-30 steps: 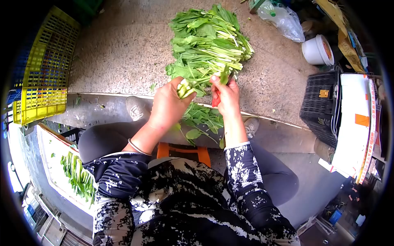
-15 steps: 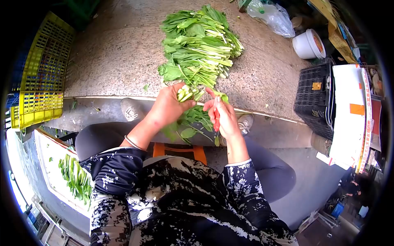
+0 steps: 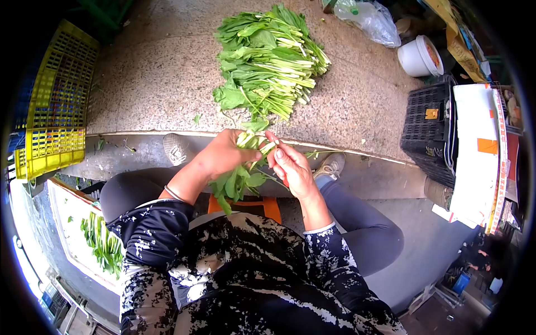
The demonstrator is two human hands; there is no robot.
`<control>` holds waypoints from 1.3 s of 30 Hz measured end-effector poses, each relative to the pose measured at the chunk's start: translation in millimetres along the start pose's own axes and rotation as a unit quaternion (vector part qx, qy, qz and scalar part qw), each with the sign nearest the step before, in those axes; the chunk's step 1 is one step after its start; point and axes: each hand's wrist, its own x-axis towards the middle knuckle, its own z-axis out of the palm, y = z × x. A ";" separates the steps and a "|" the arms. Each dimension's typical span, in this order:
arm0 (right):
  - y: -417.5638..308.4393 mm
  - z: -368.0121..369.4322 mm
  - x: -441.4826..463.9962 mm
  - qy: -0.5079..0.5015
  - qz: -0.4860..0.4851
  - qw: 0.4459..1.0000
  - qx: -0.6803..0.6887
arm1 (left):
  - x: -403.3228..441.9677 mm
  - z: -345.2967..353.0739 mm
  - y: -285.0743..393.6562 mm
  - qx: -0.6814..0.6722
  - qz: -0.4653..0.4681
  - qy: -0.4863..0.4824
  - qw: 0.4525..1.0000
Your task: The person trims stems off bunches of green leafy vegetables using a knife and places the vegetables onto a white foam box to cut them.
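My left hand [image 3: 219, 157] is wrapped round a small bunch of leafy greens [image 3: 237, 181]. Its cut pale stems point up and right, and its leaves hang below the hand. Close against the stem ends, my right hand [image 3: 296, 172] has its thumb and fingers drawn together. A bit of a red-handled tool [image 3: 286, 181] shows under the right palm; the rest is hidden by the fingers. Beyond both hands, a large pile of leafy greens [image 3: 268, 64] lies on the stone slab, stems to the right.
The speckled stone slab [image 3: 151, 84] ends just past my hands. A yellow crate [image 3: 58, 100] stands left, a black crate [image 3: 427, 131] and white bucket [image 3: 416, 58] right. More greens lie in a white box [image 3: 70, 234] at lower left. An orange stool [image 3: 268, 207] is below me.
My right hand has turned and come nearer the stem ends. The yellowish leaf at its fingers no longer shows there. The held bunch's leaves have swung left and down.
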 end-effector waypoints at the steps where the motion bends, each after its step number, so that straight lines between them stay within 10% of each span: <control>1: -1.0 0.5 -0.9 0.000 0.003 1.000 -0.015 | 0.4 -0.8 -1.7 -0.004 -0.001 0.001 1.000; 15: 23.9 -33.6 8.6 -0.071 0.062 0.979 0.179 | -7.8 -10.6 1.2 -0.125 0.031 -0.134 0.983; 18: 38.5 -54.2 42.0 0.153 0.124 0.972 -0.125 | -11.3 -9.3 6.6 -0.125 0.031 -0.152 0.980; 23: 73.6 -89.2 109.3 0.313 -0.148 0.773 -0.531 | -5.2 -4.9 -1.6 -0.054 0.017 -0.212 0.976; 26: 63.7 -80.6 120.1 0.289 -0.016 0.712 -0.640 | -4.7 -3.9 4.5 -0.019 0.013 -0.194 0.981; 35: 64.2 -98.5 122.5 0.253 -0.101 0.660 -0.700 | -3.1 -3.8 1.0 0.046 -0.002 -0.174 0.984; 37: 51.9 -104.3 122.9 0.207 0.000 0.783 -0.587 | -4.4 -2.5 3.4 0.058 0.004 -0.175 0.983; 39: 51.6 -111.2 123.7 0.185 -0.064 0.784 -0.589 | -5.4 -1.9 4.0 0.105 0.011 -0.176 0.979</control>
